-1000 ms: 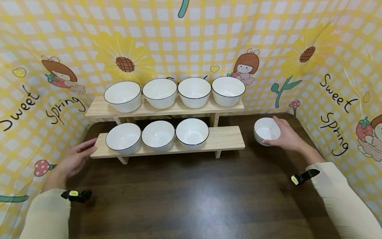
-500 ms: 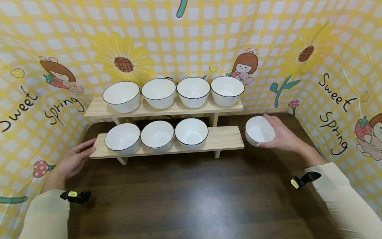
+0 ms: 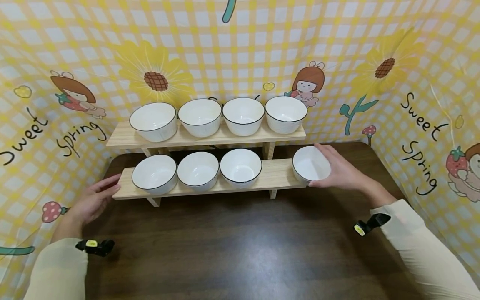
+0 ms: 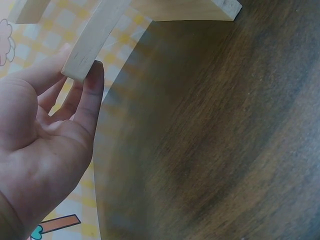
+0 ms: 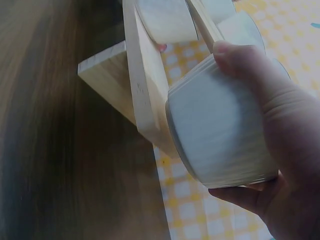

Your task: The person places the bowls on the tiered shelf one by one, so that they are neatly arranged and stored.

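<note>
My right hand [image 3: 339,171] grips a white bowl [image 3: 310,164] with a dark rim, thumb and fingers on opposite sides of its wall. That bowl overlaps the right end of the lower wooden shelf [image 3: 277,174]; whether it touches the board, I cannot tell. In the right wrist view the bowl [image 5: 220,125] is tilted, its side facing the camera. My left hand [image 3: 91,202] pinches the left end of the same shelf, and the left wrist view shows thumb and fingers on either side of the board end [image 4: 82,62]. Three similar bowls stand on the lower shelf, including a bowl [image 3: 241,166] nearest the held one.
Behind and higher, the upper wooden shelf [image 3: 210,139] carries several matching bowls, the rightmost bowl [image 3: 286,116] near its end. Both shelves stand on the dark wood table [image 3: 225,246]. A yellow checked cloth [image 3: 240,50] hangs close around the back and sides.
My right hand has carried the bowl leftward, from beside the lower shelf to over its right end. The left hand stays at the shelf's left end.
</note>
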The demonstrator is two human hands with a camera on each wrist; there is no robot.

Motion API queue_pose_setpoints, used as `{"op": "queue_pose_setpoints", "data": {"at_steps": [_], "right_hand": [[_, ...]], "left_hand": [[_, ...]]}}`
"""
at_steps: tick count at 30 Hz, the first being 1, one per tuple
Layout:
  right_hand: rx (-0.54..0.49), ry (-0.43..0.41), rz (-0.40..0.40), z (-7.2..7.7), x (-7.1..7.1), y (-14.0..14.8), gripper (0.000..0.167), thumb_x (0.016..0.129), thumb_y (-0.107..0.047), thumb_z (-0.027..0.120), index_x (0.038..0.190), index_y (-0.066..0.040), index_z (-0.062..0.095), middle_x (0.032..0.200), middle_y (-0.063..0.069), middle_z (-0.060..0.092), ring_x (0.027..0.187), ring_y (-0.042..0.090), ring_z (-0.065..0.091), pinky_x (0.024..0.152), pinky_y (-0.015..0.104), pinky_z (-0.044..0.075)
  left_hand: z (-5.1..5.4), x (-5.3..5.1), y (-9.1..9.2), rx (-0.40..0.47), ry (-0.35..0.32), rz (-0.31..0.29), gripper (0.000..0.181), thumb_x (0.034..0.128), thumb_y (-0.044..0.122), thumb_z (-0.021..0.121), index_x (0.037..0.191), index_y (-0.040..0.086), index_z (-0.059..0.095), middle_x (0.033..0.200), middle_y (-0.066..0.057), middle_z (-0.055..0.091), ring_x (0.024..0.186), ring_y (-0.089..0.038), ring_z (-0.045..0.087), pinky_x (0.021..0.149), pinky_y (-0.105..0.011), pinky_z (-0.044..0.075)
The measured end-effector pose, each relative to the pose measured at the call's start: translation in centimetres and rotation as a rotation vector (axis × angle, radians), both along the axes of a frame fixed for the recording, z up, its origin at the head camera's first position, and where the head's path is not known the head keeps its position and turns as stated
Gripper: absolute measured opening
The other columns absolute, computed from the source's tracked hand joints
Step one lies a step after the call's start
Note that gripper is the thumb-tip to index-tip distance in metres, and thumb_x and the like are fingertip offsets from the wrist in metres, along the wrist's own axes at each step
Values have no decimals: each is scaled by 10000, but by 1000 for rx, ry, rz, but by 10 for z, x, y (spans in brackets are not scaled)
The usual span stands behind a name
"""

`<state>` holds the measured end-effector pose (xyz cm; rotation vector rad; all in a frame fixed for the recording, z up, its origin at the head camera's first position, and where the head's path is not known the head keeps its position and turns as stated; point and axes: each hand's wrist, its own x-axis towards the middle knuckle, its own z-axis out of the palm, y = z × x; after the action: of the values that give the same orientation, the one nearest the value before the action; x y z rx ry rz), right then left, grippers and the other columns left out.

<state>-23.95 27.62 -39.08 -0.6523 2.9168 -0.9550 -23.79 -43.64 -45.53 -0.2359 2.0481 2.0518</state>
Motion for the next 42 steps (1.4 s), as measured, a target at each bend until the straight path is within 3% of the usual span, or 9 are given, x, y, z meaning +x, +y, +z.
{"op": "queue_pose_setpoints", "data": {"at_steps": [18,42], "right_hand": [[-23,-11,80,-4,-14,-37,1215,694,-336,950,1586,51,221,1540,284,301,1318,408,405,1049,597,400],[-24,-83,73,-10,-22,-66,1175,733,-360,923,1597,21,224,1564,272,292,1338,399,405,1075,579,392]], "left_hand": [[-2,-3,-1,-14,14,-13,507,989,135,685,1470,250,571,1097,222,582,960,53,617,809,-150,525],[-2,-1,-1,10,23,-12,459,991,107,676,1422,256,622,1077,238,608,952,35,635,803,-167,536]]}}
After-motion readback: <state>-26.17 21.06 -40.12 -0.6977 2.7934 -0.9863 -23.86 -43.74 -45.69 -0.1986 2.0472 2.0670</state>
